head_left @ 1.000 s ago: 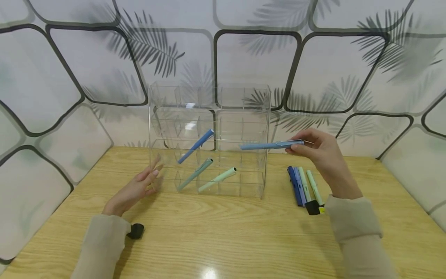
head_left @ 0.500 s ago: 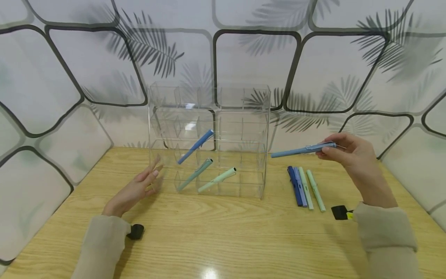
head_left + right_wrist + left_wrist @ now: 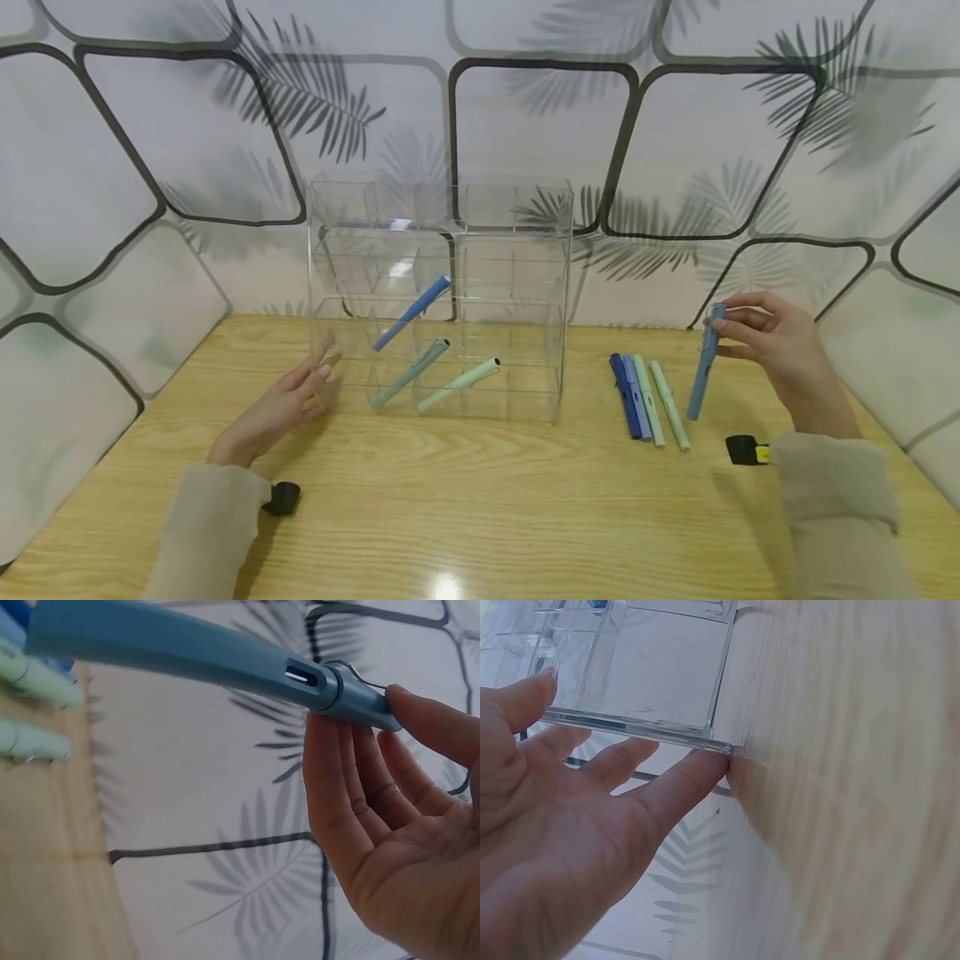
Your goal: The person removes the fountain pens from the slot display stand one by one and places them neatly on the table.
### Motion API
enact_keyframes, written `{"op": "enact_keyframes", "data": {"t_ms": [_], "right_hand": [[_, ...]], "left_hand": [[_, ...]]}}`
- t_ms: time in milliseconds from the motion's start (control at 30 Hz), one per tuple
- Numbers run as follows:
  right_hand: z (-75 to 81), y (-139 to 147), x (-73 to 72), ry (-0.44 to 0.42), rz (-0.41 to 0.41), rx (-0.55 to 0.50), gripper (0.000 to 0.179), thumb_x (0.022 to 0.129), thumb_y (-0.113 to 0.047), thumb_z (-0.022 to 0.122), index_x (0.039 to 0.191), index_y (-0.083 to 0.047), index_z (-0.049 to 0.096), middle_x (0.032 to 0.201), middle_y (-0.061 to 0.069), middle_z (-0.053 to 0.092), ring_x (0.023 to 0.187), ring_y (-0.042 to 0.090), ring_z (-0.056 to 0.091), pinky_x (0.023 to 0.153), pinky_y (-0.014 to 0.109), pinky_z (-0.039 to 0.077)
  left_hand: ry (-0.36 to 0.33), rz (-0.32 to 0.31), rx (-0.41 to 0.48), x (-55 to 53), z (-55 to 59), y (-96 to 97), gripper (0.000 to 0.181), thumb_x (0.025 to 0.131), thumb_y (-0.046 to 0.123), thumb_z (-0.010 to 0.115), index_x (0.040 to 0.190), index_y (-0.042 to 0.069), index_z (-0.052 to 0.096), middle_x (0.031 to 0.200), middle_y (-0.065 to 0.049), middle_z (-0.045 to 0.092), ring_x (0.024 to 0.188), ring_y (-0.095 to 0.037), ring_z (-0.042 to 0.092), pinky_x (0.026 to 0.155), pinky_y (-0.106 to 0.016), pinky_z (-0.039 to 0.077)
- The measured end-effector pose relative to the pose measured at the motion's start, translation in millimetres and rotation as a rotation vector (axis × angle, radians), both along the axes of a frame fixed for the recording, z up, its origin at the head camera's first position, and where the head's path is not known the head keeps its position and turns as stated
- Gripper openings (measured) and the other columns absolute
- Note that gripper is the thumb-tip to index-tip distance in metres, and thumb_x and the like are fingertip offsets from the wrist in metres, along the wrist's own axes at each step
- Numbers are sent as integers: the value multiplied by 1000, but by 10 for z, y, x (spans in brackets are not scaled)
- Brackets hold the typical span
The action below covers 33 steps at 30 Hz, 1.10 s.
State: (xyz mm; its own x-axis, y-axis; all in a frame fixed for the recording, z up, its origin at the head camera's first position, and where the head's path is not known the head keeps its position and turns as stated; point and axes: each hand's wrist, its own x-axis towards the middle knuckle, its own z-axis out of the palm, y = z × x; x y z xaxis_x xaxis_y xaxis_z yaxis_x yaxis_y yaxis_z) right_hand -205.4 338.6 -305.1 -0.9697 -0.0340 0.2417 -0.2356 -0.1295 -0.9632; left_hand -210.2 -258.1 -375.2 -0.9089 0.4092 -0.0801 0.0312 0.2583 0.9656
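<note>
My right hand (image 3: 787,350) pinches a grey-blue pen (image 3: 705,362) by its clip end, to the right of the other loose pens. It hangs nearly upright, tilted a little, its other end pointing down. In the right wrist view the thumb and fingertips hold the pen (image 3: 180,649) near its wire clip. At the left side of a clear acrylic rack (image 3: 558,375), my left hand (image 3: 273,408) rests with fingers spread. The left wrist view has its fingertips (image 3: 697,769) against the rack's side panel. A blue pen (image 3: 411,313), a teal pen (image 3: 408,375) and a pale green pen (image 3: 457,385) lean in the rack.
Right of the rack on the wooden table (image 3: 465,517) lie a dark blue pen (image 3: 627,398), a periwinkle pen (image 3: 639,402) and two light green pens (image 3: 670,407). A patterned wall (image 3: 540,125) stands behind.
My right hand has moved right, away from the rack, and turned the grey-blue pen from nearly level to nearly upright. The left hand stays at the rack's side.
</note>
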Motion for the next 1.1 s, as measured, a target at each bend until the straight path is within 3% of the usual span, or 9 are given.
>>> {"op": "enact_keyframes", "data": {"t_ms": [200,333,533,767,967,1100], "right_hand": [[-179,138,-81,-110,0,147,18,97,4,65,107,-11,66,92,-2,74,79,12,71,68,27,61],[-300,217,-149,-197,-13,302,16,100,-3,65,114,-6,59,92,-7,72,81,10,69,70,26,60],[-474,285,-226,-297,-23,528,37,104,-12,60,131,9,45,92,-13,69,82,6,67,75,28,60],[-635,269,-297,-431,-50,532,49,102,-7,59,137,20,36,85,-9,67,74,8,64,70,29,61],[-640,225,-310,-469,60,540,54,101,2,56,140,25,27,93,2,71,78,11,69,71,34,62],[-626,185,-309,-461,107,563,50,101,2,56,137,25,31,95,5,71,80,13,70,70,35,62]], "left_hand": [[-1,-10,13,-3,-5,3,67,113,39,32,163,28,-11,168,-16,-9,150,-45,-9,114,-70,15],[10,-21,11,-10,-16,4,67,113,39,31,162,27,-12,168,-16,-7,150,-44,-10,113,-71,15],[-5,-22,29,-22,-19,-1,69,112,40,32,162,24,-13,168,-15,-11,150,-45,-9,114,-68,15],[7,-23,16,-17,-8,-5,68,113,39,31,162,24,-13,168,-17,-9,150,-44,-10,113,-70,16],[-6,-12,29,-9,1,3,65,113,35,30,162,25,-13,168,-17,-11,150,-46,-8,113,-71,14],[-9,-6,18,-16,-3,6,66,113,37,30,162,26,-13,168,-16,-13,150,-46,-10,113,-70,14]]}}
